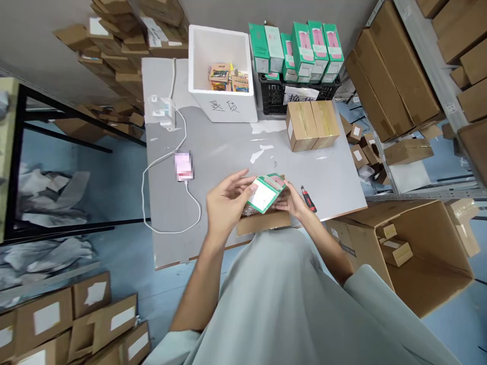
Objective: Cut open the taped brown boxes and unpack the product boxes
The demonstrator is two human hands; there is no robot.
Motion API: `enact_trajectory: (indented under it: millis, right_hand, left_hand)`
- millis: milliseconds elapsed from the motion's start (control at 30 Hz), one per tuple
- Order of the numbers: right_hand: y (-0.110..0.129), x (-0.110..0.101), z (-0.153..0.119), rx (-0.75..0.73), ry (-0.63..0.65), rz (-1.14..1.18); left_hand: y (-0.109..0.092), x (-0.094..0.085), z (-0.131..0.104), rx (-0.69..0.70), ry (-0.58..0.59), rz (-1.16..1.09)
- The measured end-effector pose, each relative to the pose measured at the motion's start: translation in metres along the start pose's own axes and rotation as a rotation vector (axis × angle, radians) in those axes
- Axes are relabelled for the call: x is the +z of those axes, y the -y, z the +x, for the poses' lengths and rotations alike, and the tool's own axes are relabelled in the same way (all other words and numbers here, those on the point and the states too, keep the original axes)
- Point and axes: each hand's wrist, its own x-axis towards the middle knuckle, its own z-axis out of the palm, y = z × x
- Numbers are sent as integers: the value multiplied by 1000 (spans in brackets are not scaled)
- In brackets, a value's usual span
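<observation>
Between my two hands is a small green and white box (265, 195) with a pink patch on its top, tilted above an open cardboard box (263, 223) at the table's front edge. My left hand (228, 198) has its thumb on the near left corner, its other fingers partly spread behind. On the far right side, my right hand (292, 202) grips the box, some fingers hidden beneath it. Clear bubble wrap (249, 210) shows under the green box. A red and black utility knife (308, 199) lies to the right of my right hand.
At the back stand a white foam bin (232, 107) and a black crate (273, 96) of green boxes. Two taped cartons (312, 125) sit before the crate. A white cable (143, 190) loops around a blurred pink device (184, 166). A large open carton (429, 253) is at right.
</observation>
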Motion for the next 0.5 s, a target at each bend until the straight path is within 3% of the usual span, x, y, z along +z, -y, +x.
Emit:
enact_trajectory:
  millis: [133,233,367,500]
  right_hand:
    - [-29,6,-3,346,167,103]
    - [-38,6,-5,447,219,219]
    - [-29,-5,-4,380,167,310]
    - [-1,-26,5,176,61,388]
  left_hand:
    - [-10,9,31,-30,163,76]
    - [-11,24,44,-66,214,70]
    - [2,46,47,-165,192,-12]
    - [29,62,38,-325,107,-173]
